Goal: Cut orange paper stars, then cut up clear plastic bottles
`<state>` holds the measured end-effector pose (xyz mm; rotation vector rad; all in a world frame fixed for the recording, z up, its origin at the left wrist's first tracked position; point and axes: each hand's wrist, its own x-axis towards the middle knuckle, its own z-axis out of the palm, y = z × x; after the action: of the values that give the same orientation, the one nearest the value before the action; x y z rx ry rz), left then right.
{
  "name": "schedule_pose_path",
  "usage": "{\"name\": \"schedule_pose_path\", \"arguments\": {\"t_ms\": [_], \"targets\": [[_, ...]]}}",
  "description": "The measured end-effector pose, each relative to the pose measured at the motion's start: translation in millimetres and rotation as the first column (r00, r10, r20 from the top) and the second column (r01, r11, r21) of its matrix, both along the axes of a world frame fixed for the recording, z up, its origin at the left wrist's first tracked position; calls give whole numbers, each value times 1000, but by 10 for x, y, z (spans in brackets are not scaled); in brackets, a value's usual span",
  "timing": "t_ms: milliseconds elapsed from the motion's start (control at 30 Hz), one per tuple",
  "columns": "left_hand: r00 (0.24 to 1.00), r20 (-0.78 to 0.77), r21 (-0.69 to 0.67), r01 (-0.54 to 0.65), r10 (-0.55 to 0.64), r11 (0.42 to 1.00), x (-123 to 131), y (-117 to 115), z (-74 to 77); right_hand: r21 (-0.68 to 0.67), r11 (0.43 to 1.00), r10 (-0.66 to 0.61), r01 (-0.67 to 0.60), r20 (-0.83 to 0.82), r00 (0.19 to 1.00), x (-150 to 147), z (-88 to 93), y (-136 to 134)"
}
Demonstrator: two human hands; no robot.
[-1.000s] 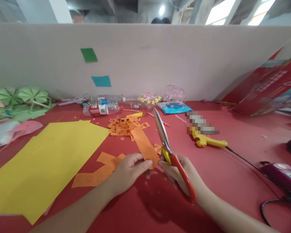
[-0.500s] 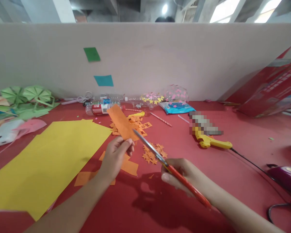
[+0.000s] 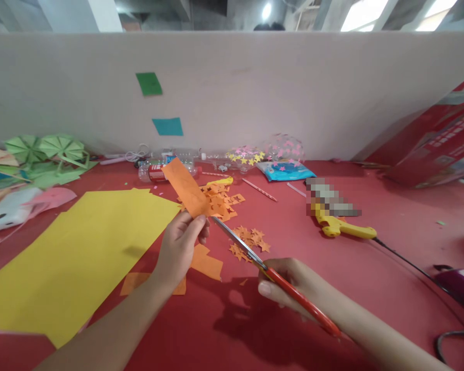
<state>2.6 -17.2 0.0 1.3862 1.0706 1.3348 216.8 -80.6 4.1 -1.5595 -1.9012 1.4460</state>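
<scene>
My left hand [image 3: 183, 239] pinches the lower end of an orange paper strip [image 3: 185, 186], which slants up and to the left. My right hand [image 3: 290, 283] grips red-handled scissors [image 3: 242, 243]. Their blades look closed, and the tip points at the strip's lower right end; whether it touches the paper I cannot tell. Below the blades lies a small pile of cut orange stars [image 3: 255, 239]. Behind the strip is a heap of orange paper scraps [image 3: 222, 198]. More orange paper pieces [image 3: 206, 263] rest near my left wrist.
A large yellow paper sheet [image 3: 73, 257] covers the left. A yellow glue gun [image 3: 346, 228] with a black cord lies on the right. Plastic bottles [image 3: 150, 172], a blue packet [image 3: 286, 171] and a striped straw [image 3: 260, 190] are at the back, before a white partition [image 3: 232, 87].
My left hand and the orange strip have moved slightly left, away from the scissors. The scissors stay almost in place, still in my right hand. The whole view has shifted a little.
</scene>
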Motion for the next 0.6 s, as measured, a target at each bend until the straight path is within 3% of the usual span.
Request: {"name": "schedule_pose_path", "arguments": {"t_ms": [400, 600], "targets": [[993, 115, 1, -40, 40, 999, 0, 29, -24, 16, 999, 36, -36, -18, 999, 20, -10, 0], [992, 127, 5, -27, 26, 1000, 15, 8, -17, 40, 999, -30, 31, -19, 999, -18, 1, 11]]}}
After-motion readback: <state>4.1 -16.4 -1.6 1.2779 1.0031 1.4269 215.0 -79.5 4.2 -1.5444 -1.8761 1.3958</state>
